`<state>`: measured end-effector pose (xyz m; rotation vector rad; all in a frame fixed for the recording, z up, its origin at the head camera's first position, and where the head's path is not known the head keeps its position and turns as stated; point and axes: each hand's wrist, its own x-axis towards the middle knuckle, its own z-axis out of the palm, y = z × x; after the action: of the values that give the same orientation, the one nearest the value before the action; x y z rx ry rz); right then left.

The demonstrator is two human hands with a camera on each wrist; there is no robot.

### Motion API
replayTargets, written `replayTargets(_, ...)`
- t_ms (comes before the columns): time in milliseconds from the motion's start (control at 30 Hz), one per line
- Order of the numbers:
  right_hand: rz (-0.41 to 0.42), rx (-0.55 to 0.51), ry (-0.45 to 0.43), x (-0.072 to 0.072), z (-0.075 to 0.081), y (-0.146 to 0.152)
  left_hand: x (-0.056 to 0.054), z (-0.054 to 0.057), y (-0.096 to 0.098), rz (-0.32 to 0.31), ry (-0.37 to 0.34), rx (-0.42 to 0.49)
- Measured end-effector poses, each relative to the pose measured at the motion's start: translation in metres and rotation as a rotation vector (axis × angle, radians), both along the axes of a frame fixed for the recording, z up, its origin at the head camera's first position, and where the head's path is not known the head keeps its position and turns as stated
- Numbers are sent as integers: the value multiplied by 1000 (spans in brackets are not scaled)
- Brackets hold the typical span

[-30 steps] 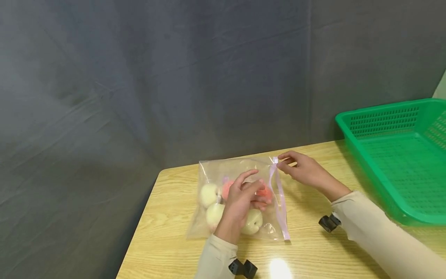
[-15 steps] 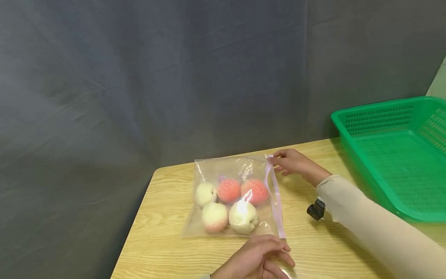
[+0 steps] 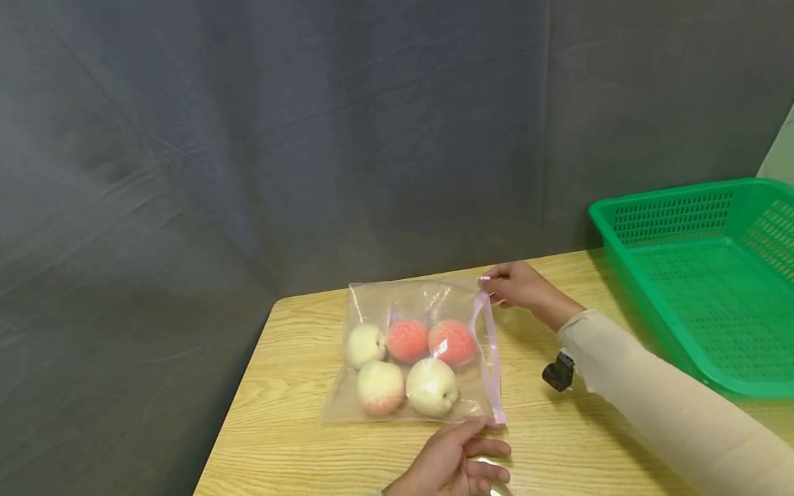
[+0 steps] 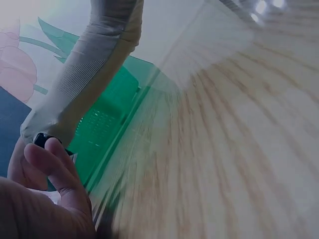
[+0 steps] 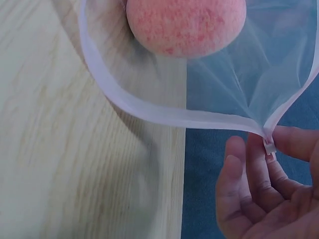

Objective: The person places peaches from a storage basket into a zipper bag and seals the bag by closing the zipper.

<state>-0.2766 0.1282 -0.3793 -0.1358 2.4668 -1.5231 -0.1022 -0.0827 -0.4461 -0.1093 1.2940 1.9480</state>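
Observation:
A clear zip bag with a lilac slider strip lies flat, holding several peaches, some pale and some red. My right hand pinches the strip's far end; in the right wrist view its thumb and finger are at the white slider, and the bag mouth gapes beside it. At the near edge my left hand has one fingertip overlapping the bag by its near corner, its other fingers spread apart. In the left wrist view the left fingers show nothing between them.
A green plastic basket stands at the right on the wooden table. Behind the table hangs a dark grey cloth. The table's left edge slopes down beside the bag.
My left hand has moved from over the peaches toward me, to the bag's near corner. My right hand has stayed at the far end of the strip.

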Motion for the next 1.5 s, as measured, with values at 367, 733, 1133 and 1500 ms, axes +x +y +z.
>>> replayTargets(367,-28,28,-14,12,-12,21,2,-2,-26,-31,102,-102)
replayTargets(733,31,-2,-23,53,-31,57,-5,3,-61,-23,157,-186)
replayTargets(1133,220,-112,-65,100,-43,82,-13,13,-93,32,167,-249)
replayTargets(1500,470,-377,-6,117,-58,92,-40,21,-102,95,275,-315)
